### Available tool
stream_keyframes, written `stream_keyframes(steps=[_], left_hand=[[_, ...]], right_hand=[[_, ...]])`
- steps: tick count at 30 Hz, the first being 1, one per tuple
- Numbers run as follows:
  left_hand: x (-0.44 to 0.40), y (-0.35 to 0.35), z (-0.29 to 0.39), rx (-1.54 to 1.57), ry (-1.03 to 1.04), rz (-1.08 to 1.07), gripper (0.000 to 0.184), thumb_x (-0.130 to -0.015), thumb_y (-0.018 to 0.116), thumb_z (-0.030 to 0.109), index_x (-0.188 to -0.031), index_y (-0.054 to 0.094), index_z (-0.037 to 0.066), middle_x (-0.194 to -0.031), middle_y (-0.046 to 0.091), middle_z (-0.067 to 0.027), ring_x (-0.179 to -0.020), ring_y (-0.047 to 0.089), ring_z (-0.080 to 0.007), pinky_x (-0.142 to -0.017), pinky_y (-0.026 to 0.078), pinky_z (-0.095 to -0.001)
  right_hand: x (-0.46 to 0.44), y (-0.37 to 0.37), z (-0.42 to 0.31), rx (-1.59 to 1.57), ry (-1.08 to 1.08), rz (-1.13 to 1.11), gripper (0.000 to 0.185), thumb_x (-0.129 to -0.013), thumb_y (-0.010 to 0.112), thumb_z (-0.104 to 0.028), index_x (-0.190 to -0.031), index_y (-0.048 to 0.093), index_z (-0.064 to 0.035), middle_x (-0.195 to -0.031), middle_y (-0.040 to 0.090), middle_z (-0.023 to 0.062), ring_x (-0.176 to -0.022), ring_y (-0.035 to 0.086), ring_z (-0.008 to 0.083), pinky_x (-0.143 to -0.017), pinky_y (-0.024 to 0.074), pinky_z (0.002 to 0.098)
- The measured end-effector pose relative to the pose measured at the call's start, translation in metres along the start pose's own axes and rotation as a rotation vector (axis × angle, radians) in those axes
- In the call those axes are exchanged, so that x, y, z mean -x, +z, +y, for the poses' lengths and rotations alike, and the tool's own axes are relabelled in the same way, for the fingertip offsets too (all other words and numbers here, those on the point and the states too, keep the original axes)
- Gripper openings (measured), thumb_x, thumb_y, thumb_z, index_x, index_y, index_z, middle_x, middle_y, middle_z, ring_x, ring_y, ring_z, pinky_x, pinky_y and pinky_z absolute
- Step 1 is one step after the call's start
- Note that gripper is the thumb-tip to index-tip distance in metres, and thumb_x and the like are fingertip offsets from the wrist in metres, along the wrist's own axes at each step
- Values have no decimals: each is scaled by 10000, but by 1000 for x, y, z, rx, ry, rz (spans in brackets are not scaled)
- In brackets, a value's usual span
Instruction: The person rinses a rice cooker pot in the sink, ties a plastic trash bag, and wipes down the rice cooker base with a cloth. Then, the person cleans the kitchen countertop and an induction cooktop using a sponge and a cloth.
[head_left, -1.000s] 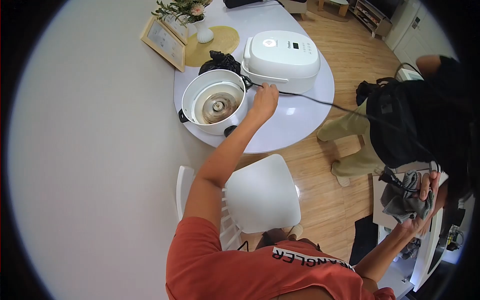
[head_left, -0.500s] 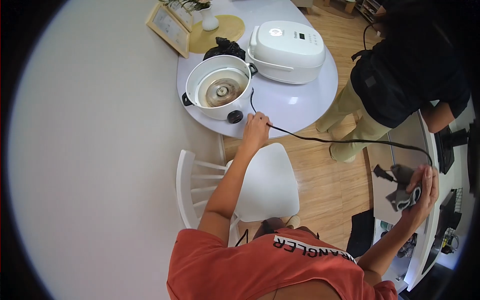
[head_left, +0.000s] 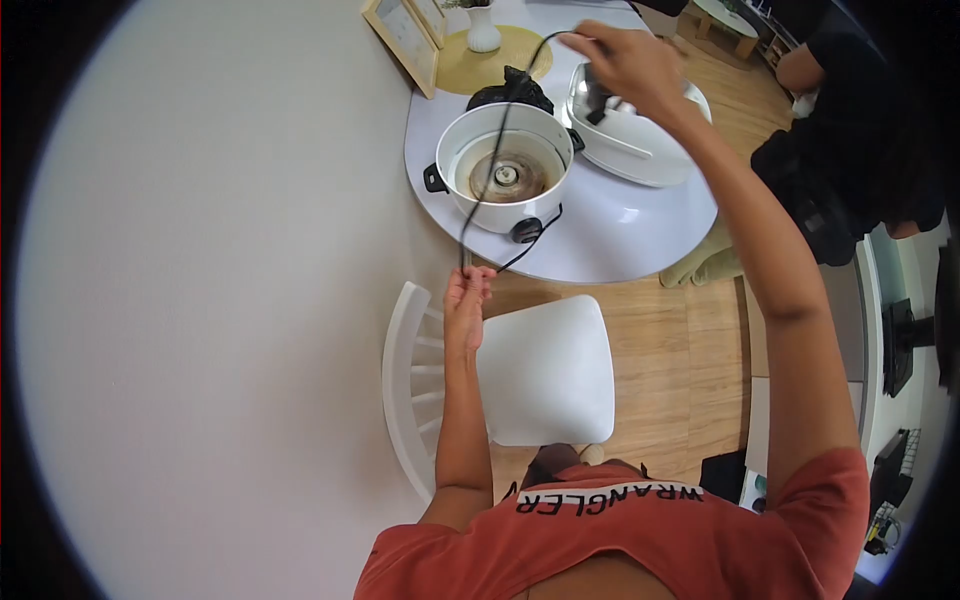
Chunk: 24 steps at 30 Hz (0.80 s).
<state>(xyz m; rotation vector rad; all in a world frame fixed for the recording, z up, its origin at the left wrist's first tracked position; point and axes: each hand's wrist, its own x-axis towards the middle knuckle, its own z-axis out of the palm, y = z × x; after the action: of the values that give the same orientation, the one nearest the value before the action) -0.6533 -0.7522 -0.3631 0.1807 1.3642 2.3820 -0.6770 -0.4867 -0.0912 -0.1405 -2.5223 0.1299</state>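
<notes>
My left hand (head_left: 468,300) is closed on a black power cord (head_left: 463,240) at the table's front edge. The cord runs from beside the black knob (head_left: 526,231) of a white electric pot (head_left: 492,217) to this hand. From there it crosses in front of the pot up to my right hand (head_left: 630,65). Raised over the table's far side, my right hand is closed on the cord. Below it hangs something dark, blurred, probably the plug and grey cloth. The pot is uncovered, with a brown-stained plate inside. My right hand partly hides a white rice cooker (head_left: 640,170).
On the white table (head_left: 620,240) are a black plastic bag (head_left: 520,92), a white vase (head_left: 483,32) on a yellow mat (head_left: 455,68) and a picture frame (head_left: 403,42). A white chair (head_left: 550,370) stands before me. Another person (head_left: 850,150) is at the right.
My right hand has swung from the far right to above the table, carrying the cord. My left hand has moved down and left, still on the cord.
</notes>
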Motion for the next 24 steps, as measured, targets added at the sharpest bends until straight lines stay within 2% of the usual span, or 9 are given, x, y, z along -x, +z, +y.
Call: stream_keyframes(steps=[3, 5, 10, 15, 18, 19, 21, 23, 24], left_hand=[[-28, -10, 8, 28, 36, 170, 89, -895, 518, 219, -890, 507, 131, -846, 572, -25, -757, 497, -73, -700, 381, -228], [-53, -16, 9, 26, 97, 318, 117, -896, 516, 228, -860, 494, 119, -763, 535, -14, -732, 511, -105, -686, 402, -262], [-112, -25, 13, 236, 109, 274, 165, -887, 529, 245, -840, 480, 96, -689, 480, -14, -665, 507, -150, -651, 440, -328], [-163, -29, 3, 256, -46, 401, 181, -863, 567, 246, -835, 498, 81, -642, 468, -13, -584, 483, -135, -583, 455, -301], [-186, -36, -11, 134, -89, 448, 161, -821, 610, 230, -809, 588, 70, -566, 476, 14, -385, 419, -84, -337, 328, -207], [-189, -37, -11, 138, -100, 441, 161, -821, 610, 230, -809, 588, 70, -566, 476, 14, -385, 419, -84, -337, 328, -207], [-195, -41, -9, -88, -76, 372, 168, -819, 600, 212, -780, 606, 49, -553, 492, 14, -381, 427, -77, -329, 308, -214], [-202, -44, -14, -114, -73, 401, 170, -820, 585, 176, -753, 621, 24, -527, 500, 13, -367, 416, -67, -324, 286, -210], [-206, -47, -16, -153, -44, 384, 162, -820, 583, 161, -755, 626, 18, -518, 500, 11, -361, 405, -64, -323, 280, -210]], right_hand=[[-46, 85, 2, 82, -98, 19, 412, -865, 404, -479, -813, 628, -137, -663, 627, 86, -614, 611, 280, -544, 467, 406], [-63, 130, 0, 101, -91, 2, 394, -871, 406, -449, -818, 628, -128, -662, 629, 80, -627, 619, 273, -547, 473, 402], [-77, 190, -3, 102, 57, -141, 351, -881, 415, -375, -844, 642, -109, -712, 642, 105, -681, 634, 273, -597, 495, 397], [-79, 206, 27, 337, -18, -284, 223, -835, 461, -197, -835, 673, -127, -818, 664, 73, -756, 651, 235, -592, 495, 383], [-67, 195, 47, 394, 33, -484, 208, -802, 489, -167, -884, 678, -137, -888, 665, 53, -824, 644, 225, -643, 497, 375], [-63, 191, 53, 400, 48, -583, 211, -791, 502, -169, -901, 679, -137, -921, 664, 45, -861, 638, 221, -674, 496, 370], [-53, 176, 61, 374, 82, -656, 236, -758, 510, -180, -917, 673, -116, -961, 652, 82, -892, 628, 239, -719, 488, 359], [-39, 153, 59, 117, 229, -871, 303, -731, 486, -185, -961, 640, -60, -1004, 625, 138, -912, 608, 297, -751, 480, 377], [-32, 169, 73, 91, 256, -863, 343, -728, 474, -201, -1021, 620, -97, -982, 626, 150, -890, 607, 313, -763, 475, 381]])
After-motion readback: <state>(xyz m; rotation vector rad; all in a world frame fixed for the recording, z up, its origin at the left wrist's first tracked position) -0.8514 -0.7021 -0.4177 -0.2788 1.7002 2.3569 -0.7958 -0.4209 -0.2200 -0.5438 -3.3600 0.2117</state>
